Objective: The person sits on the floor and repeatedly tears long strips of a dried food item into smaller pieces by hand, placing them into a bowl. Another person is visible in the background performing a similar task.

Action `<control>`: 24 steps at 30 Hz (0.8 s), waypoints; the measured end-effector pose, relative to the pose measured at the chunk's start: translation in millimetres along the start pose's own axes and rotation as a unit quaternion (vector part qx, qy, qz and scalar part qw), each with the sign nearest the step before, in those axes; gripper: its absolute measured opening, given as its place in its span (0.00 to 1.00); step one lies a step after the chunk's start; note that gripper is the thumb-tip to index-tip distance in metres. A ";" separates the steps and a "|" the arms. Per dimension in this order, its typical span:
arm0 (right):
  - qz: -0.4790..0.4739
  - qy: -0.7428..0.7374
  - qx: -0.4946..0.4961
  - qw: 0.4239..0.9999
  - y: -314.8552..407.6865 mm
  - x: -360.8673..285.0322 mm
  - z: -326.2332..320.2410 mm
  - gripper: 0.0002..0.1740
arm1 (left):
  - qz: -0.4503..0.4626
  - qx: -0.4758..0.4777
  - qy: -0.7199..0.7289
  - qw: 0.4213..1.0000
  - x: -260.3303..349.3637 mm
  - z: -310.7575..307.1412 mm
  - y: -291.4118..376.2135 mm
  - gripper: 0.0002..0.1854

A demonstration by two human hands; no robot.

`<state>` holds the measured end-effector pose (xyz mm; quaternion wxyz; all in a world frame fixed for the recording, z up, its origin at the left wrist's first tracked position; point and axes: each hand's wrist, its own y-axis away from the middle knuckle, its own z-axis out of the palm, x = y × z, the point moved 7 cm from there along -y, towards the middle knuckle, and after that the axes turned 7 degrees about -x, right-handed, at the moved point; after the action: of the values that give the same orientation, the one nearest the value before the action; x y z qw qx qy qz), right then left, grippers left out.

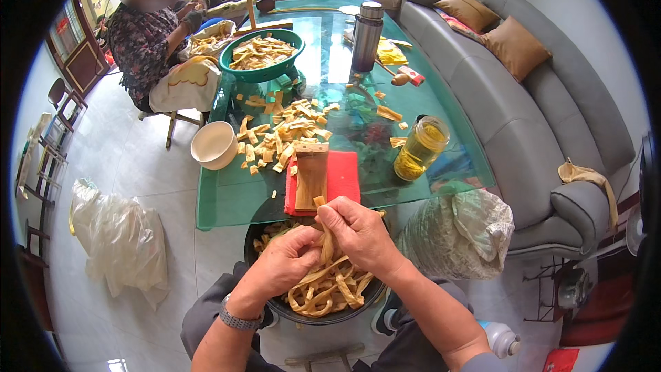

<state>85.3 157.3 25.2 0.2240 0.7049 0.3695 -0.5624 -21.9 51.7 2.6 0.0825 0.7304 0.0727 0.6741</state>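
Note:
Both my hands hold one pale brown strip (326,245), which looks like dried food, above a black basin (356,315). My left hand (286,263), with a metal watch on the wrist, grips it lower down. My right hand (356,232) pinches it near its upper end. Long curled strips (335,292) fill the basin between my knees. Just beyond my fingers a wooden block or board (311,178) rests on a red cloth or pad (343,175) at the edge of the glass table (232,201). Short cut pieces (289,132) lie heaped behind it.
A white bowl (214,145), a green basket (262,57) of pieces, a steel flask (367,36) and a glass jar (422,149) stand on the table. Another person (147,46) sits at the far left. Plastic bags (124,243) and a full sack (457,232) flank the table; a grey sofa (496,103) is at right.

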 end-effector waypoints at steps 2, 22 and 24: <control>0.067 -0.006 -0.039 0.997 -0.7 12.3 4.4 0.18 | 0.091 0.056 -0.151 0.983 7.2 -7.3 3.8 0.07; 0.026 0.001 -0.146 0.989 -0.4 -2.9 9.6 0.17 | -0.016 -0.020 0.453 0.891 -10.9 0.6 5.3 0.11; -0.014 0.008 -0.140 0.990 -0.6 -5.4 9.0 0.16 | 0.009 -0.038 0.453 0.891 -8.3 0.7 7.2 0.13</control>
<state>78.8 149.7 28.0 0.3097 0.6661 0.4557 -0.5028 -21.8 42.8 -3.9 0.0628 0.3431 0.0698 0.9346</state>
